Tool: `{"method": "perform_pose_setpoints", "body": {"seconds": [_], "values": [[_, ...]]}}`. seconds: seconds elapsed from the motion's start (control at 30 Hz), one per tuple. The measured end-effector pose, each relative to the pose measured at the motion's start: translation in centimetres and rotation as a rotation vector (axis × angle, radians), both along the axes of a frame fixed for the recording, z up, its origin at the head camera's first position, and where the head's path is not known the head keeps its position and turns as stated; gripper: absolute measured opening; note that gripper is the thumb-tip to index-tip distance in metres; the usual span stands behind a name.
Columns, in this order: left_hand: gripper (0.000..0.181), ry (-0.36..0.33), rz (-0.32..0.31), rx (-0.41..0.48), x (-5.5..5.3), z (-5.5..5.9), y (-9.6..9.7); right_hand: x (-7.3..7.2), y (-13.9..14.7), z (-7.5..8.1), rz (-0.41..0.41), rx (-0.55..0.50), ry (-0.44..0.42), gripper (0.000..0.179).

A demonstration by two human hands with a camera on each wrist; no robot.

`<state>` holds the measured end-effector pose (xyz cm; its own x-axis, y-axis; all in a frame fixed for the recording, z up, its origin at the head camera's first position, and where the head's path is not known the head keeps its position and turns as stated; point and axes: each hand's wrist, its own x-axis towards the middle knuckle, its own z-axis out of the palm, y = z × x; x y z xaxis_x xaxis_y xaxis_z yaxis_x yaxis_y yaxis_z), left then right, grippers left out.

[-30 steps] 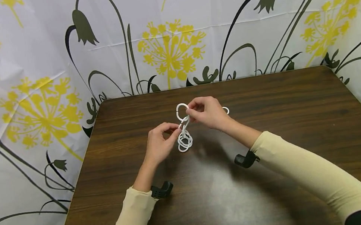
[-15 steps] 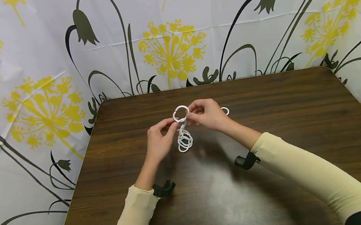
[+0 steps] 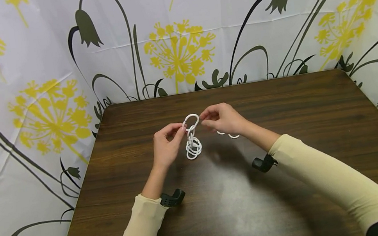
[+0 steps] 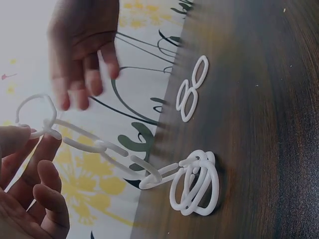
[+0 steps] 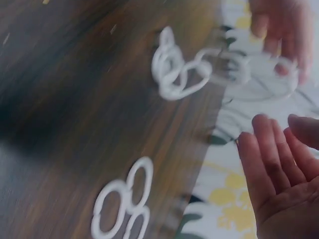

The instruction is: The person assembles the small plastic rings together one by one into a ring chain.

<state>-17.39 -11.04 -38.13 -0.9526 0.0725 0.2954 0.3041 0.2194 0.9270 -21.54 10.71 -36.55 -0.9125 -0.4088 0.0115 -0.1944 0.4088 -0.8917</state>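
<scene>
A chain of white plastic links (image 3: 191,134) hangs from my left hand (image 3: 167,146), its lower links heaped on the table. My left thumb and fingertips pinch the top link (image 3: 192,115), which stands up with a small gap in its ring. Just to the right of that link is my right hand (image 3: 225,120), holding nothing, its fingers slightly bent and apart from the chain. In the right wrist view the right hand's palm and fingers are visible, and the chain is blurred. Three loose white links (image 4: 201,72) lie together on the table, partly hidden behind the right hand in the head view.
The dark wood-grain table (image 3: 279,103) reaches back to a white cloth (image 3: 232,6) printed with yellow and grey-green flowers. A black wrist camera (image 3: 172,198) sits at the left sleeve, another camera (image 3: 264,163) at the right.
The right hand has let go of the chain and moved slightly right. The left hand has shifted its pinch up to the top link, which has tilted. More of the loose links shows below the right hand.
</scene>
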Motion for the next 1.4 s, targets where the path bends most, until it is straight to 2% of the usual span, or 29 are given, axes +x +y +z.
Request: {"method": "perform_pose_setpoints", "body": {"seconds": [0.17,0.3,0.4,0.53,0.7,0.93,1.13,1.4], "values": [[0.013,-0.007,-0.008,-0.002,1.1,2.2,0.3,-0.8,2.2,-1.7,0.003,0.375,0.197,0.013],[0.013,-0.006,-0.021,0.008,1.2,2.2,0.2,-0.9,3.6,-3.6,0.052,0.579,0.313,0.019],[0.013,-0.006,-0.021,0.001,1.2,2.3,0.2,-1.0,4.3,-5.0,0.085,0.652,0.403,0.024],[0.014,-0.009,-0.022,-0.008,1.2,2.3,0.1,-1.1,4.6,-6.3,0.112,0.697,0.481,0.029],[0.014,-0.017,-0.038,0.000,1.2,2.3,0.0,-1.2,4.6,-7.1,0.121,0.746,0.538,0.029],[0.014,-0.022,-0.049,-0.001,1.2,2.4,-0.1,-1.1,4.5,-7.5,0.108,0.728,0.601,0.023],[0.014,-0.031,-0.051,-0.006,1.2,2.5,-0.1,-1.1,4.7,-7.5,0.091,0.751,0.564,0.011],[0.013,-0.026,-0.055,-0.012,1.1,2.5,-0.1,-1.2,4.7,-7.4,0.086,0.785,0.526,0.005]]}}
